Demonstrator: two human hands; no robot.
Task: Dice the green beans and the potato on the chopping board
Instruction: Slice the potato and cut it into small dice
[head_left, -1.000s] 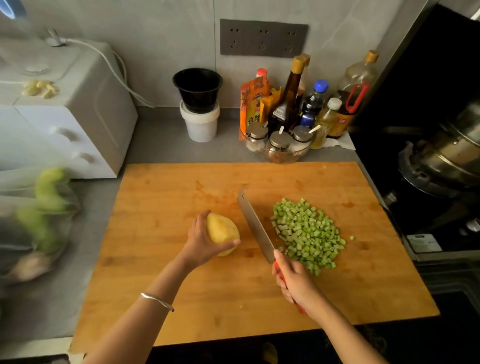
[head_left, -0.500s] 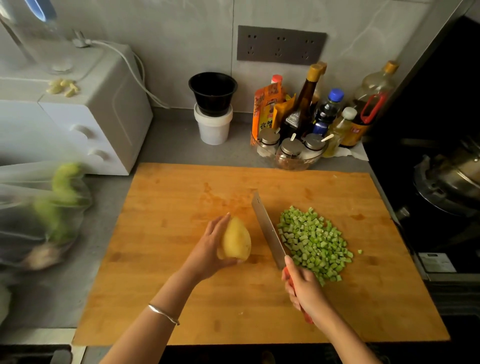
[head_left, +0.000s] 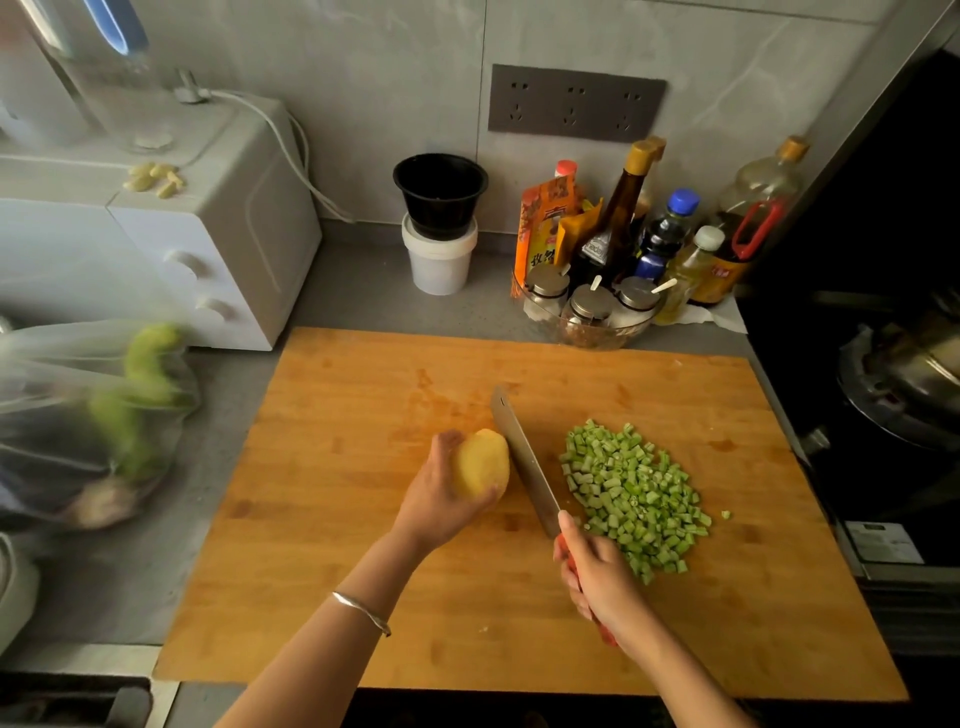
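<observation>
Your left grip (head_left: 441, 499) clasps the potato (head_left: 483, 465) over the chopping board (head_left: 363, 571). Your right grip (head_left: 602, 582) grasps the knife (head_left: 524, 462), its blade just beside the potato. The diced green beans (head_left: 634, 499) are heaped just right of that blade.

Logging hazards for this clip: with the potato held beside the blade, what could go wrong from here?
The left hand cups the whole, rounded potato beside the knife; it may roll and bring fingers under the blade.
The diced green beans lie close on the knife's other side; slices could mix with them.
</observation>
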